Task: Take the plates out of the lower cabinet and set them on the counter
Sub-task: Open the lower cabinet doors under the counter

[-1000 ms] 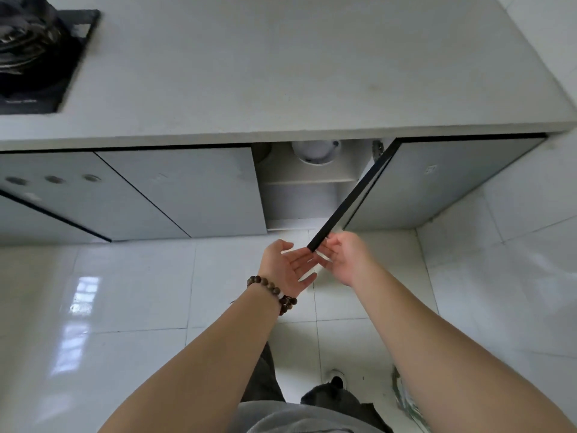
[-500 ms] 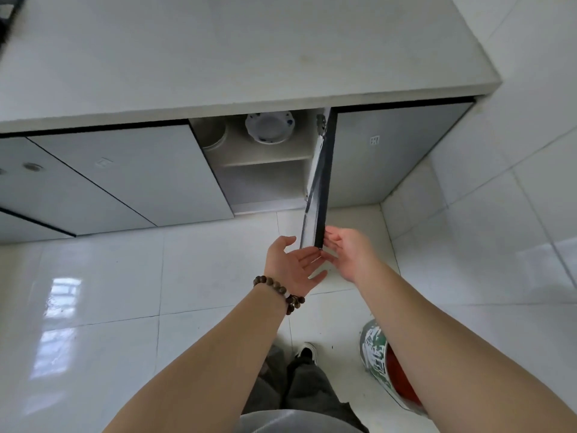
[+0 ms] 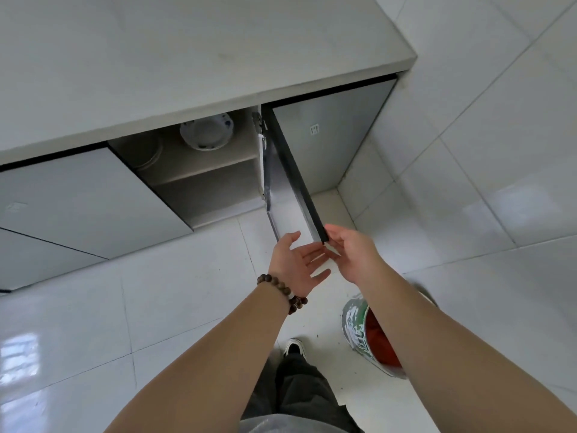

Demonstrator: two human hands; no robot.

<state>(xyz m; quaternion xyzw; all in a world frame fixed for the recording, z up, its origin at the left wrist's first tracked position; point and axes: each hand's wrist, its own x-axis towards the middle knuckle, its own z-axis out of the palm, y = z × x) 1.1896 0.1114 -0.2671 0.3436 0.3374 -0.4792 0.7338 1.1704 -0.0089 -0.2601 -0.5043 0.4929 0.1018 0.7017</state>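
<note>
The lower cabinet stands open under the grey counter [image 3: 199, 57]. On its upper shelf [image 3: 199, 167] rests a white plate with blue markings [image 3: 206, 132], and a second round dish [image 3: 146, 153] sits to its left, half in shadow. The cabinet door [image 3: 288, 182] is swung out toward me. My right hand [image 3: 352, 256] touches the door's lower corner with fingers spread. My left hand [image 3: 295, 264], with a bead bracelet at the wrist, hovers open beside the door's inner face, holding nothing.
Closed grey cabinet doors [image 3: 78, 198] run to the left, another [image 3: 327, 142] to the right. A tiled wall [image 3: 484, 135] closes the right side. A green and red bucket [image 3: 371, 339] stands on the glossy floor by my right forearm. My shoe [image 3: 293, 346] shows below.
The cabinet door has swung wider open, from a slant to nearly straight out. The view has shifted right, so the stove is gone and the bucket appears.
</note>
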